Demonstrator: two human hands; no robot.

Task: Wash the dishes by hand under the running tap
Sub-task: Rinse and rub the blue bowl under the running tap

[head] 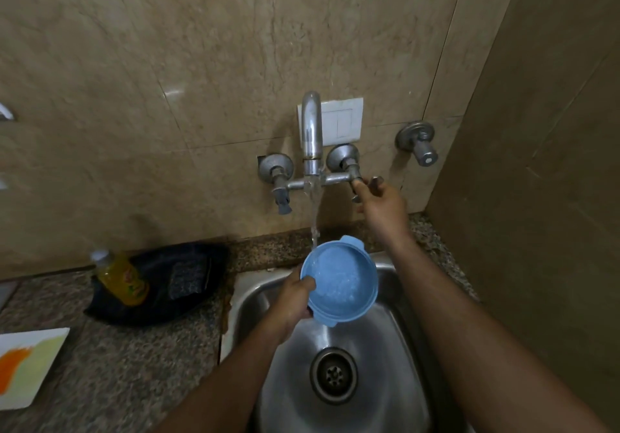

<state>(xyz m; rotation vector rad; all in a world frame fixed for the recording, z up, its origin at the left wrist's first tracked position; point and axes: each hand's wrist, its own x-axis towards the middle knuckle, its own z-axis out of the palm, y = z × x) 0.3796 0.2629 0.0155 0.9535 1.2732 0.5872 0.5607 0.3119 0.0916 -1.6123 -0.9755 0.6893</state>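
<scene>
The left hand (295, 293) grips the blue bowl (339, 281) by its rim at the bowl's 9 o'clock, thumb hooked inside and fingers curled beneath, holding it over the sink (399, 328). The bowl is round with small lugs at 12 and 5 o'clock, so it has no real long axis; its mouth tilts up toward the camera. The stream (314, 218) from the tap (311, 130) strikes the rim at about 11 o'clock, at the bowl's edge and not its middle. The right hand (379, 197) is up at 1 o'clock from the bowl, fingers closed round the right valve handle (359, 182), well apart from the bowl. The left hand is therefore the one that can shift the bowl; a small push toward 11 o'clock would probably centre it under the water.

The sink is steel, with its drain (333, 374) at 6 o'clock below the bowl. On the speckled stone counter (141, 359) at 9 o'clock lie a black tray (157, 301) with a soap bottle (120, 278) and a scrubber (188, 280). The walls are beige tile.
</scene>
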